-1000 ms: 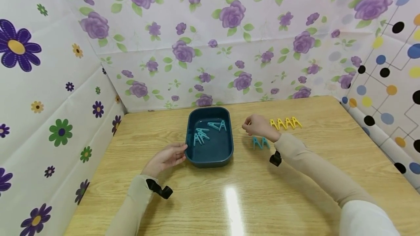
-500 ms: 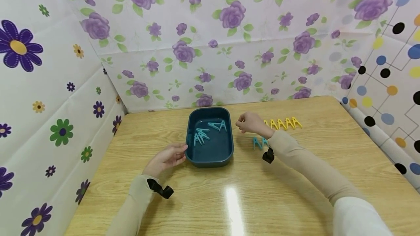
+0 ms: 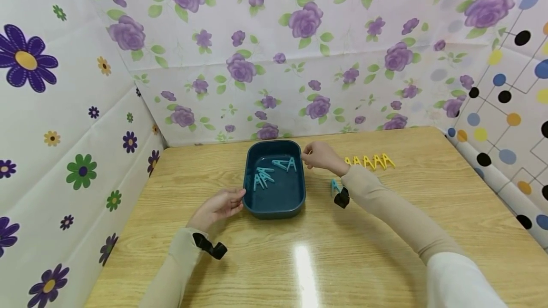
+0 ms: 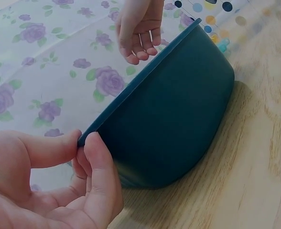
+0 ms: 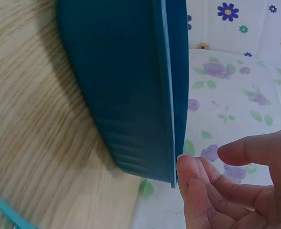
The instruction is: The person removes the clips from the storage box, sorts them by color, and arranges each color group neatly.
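Note:
My left hand pinches the left rim of a dark teal plastic bin between thumb and fingers; the left wrist view shows this grip up close. Several light blue clothespins lie inside the bin, in two small groups. At the bin's far right rim is my right hand, its fingers loosely bent. In the right wrist view the thumb stands apart from the fingertips, which are at the rim, and nothing shows between them. Under the right wrist, a light blue clothespin on the table is partly covered.
Several yellow clothespins stand in a row on the wooden table, right of my right hand. The forearm covers part of the row's left end. Flowered cloth hangs behind the table, with patterned cloth at both sides.
My right hand has moved left and slightly away, from above the table to the bin's right rim. More of the yellow row shows. My left hand keeps its grip on the bin.

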